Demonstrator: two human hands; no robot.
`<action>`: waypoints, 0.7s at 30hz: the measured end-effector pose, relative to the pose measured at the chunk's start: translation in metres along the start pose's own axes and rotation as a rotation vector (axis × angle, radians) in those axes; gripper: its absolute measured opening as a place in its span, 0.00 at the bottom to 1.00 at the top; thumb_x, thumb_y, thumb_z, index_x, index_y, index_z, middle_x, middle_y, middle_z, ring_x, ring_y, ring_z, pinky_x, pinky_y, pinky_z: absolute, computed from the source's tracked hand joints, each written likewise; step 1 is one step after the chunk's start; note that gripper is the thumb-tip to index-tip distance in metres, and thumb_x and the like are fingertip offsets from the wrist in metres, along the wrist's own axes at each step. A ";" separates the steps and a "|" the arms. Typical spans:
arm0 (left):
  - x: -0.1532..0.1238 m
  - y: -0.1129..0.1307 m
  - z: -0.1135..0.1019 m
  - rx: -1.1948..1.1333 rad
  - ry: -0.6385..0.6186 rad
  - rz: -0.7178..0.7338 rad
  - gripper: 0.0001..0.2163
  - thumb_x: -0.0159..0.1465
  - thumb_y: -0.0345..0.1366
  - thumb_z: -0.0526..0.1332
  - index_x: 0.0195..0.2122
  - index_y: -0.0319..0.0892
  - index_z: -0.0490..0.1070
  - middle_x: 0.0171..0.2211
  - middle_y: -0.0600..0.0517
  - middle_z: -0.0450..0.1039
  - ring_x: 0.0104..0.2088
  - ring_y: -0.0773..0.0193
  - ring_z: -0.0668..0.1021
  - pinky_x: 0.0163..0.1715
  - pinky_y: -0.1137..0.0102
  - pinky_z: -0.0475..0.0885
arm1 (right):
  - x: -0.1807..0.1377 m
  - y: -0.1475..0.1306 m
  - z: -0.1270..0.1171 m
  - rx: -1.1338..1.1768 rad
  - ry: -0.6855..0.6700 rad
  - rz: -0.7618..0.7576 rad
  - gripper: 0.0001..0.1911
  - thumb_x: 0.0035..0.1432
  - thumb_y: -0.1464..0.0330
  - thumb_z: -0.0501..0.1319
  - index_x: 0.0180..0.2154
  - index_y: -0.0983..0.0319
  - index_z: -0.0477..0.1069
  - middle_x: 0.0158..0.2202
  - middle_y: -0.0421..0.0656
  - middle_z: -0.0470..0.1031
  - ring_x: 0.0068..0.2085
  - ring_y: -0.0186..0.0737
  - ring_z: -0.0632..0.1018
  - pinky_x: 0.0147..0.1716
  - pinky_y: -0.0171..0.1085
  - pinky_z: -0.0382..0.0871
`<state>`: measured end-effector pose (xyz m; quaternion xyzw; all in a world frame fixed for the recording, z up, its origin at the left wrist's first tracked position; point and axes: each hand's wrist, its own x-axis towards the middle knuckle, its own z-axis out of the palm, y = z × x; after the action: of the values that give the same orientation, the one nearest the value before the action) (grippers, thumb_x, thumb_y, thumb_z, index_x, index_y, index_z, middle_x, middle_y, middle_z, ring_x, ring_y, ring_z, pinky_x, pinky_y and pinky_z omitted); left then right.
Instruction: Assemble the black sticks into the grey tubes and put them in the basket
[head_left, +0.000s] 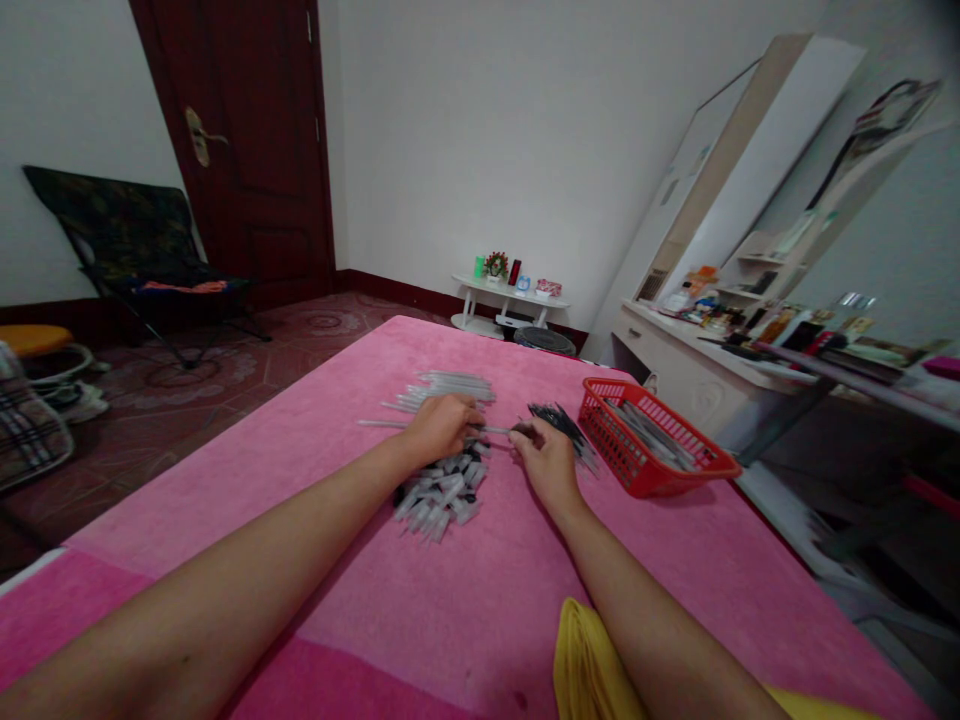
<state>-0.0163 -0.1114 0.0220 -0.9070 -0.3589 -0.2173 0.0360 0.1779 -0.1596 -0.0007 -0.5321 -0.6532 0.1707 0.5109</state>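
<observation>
My left hand [444, 425] is closed around a thin, clear pen tube [381, 423] whose end sticks out to the left. My right hand [546, 458] pinches the end of a slim pale rod [495, 431] that spans the gap between the hands. Whether tube and rod are one piece is hidden by my left fingers. Just beyond my left hand lie several clear pen barrels [457, 382] side by side. Below it is a heap of short translucent pen caps [442, 500], some with black parts. Thin black pieces [562, 420] lie behind my right hand.
A red plastic basket [637, 475] holding several slender grey sticks [651, 435] stands on the right of the pink-covered table [300, 480]. Yellow cloth [589, 660] is near my right forearm. A cluttered dresser [682, 365] stands beyond the table's right side.
</observation>
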 end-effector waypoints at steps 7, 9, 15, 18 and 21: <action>0.001 -0.002 -0.002 0.023 0.003 0.025 0.09 0.60 0.34 0.58 0.37 0.46 0.77 0.38 0.50 0.75 0.39 0.60 0.76 0.33 0.71 0.66 | 0.000 -0.001 0.002 0.117 0.045 0.092 0.06 0.45 0.66 0.62 0.26 0.63 0.73 0.22 0.40 0.73 0.23 0.37 0.72 0.23 0.34 0.66; 0.001 -0.001 -0.003 0.016 0.014 0.030 0.09 0.60 0.35 0.58 0.36 0.46 0.77 0.37 0.50 0.75 0.39 0.60 0.76 0.33 0.71 0.66 | 0.000 -0.002 0.002 0.158 0.047 0.154 0.08 0.45 0.64 0.63 0.25 0.64 0.73 0.20 0.40 0.73 0.21 0.37 0.72 0.21 0.35 0.66; 0.000 0.003 -0.005 0.014 0.024 0.046 0.09 0.61 0.35 0.57 0.35 0.45 0.77 0.35 0.49 0.74 0.37 0.60 0.75 0.31 0.71 0.64 | 0.000 -0.005 0.002 0.208 0.000 0.228 0.13 0.46 0.60 0.63 0.24 0.65 0.71 0.18 0.40 0.71 0.18 0.36 0.70 0.17 0.34 0.64; 0.000 0.005 -0.005 0.008 0.020 0.047 0.09 0.60 0.33 0.57 0.35 0.44 0.77 0.34 0.49 0.74 0.37 0.60 0.75 0.31 0.70 0.64 | -0.001 -0.003 0.001 0.054 -0.010 0.139 0.16 0.51 0.58 0.60 0.21 0.63 0.69 0.16 0.39 0.68 0.18 0.35 0.68 0.18 0.33 0.61; 0.001 0.007 -0.004 -0.008 0.032 0.059 0.10 0.61 0.34 0.56 0.35 0.44 0.77 0.34 0.50 0.74 0.38 0.60 0.75 0.32 0.70 0.64 | -0.002 -0.001 -0.001 -0.139 0.000 0.052 0.23 0.58 0.55 0.53 0.17 0.62 0.64 0.13 0.38 0.64 0.18 0.34 0.67 0.19 0.32 0.58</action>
<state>-0.0123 -0.1173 0.0262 -0.9138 -0.3304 -0.2321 0.0444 0.1780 -0.1620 -0.0001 -0.5831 -0.6496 0.1381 0.4680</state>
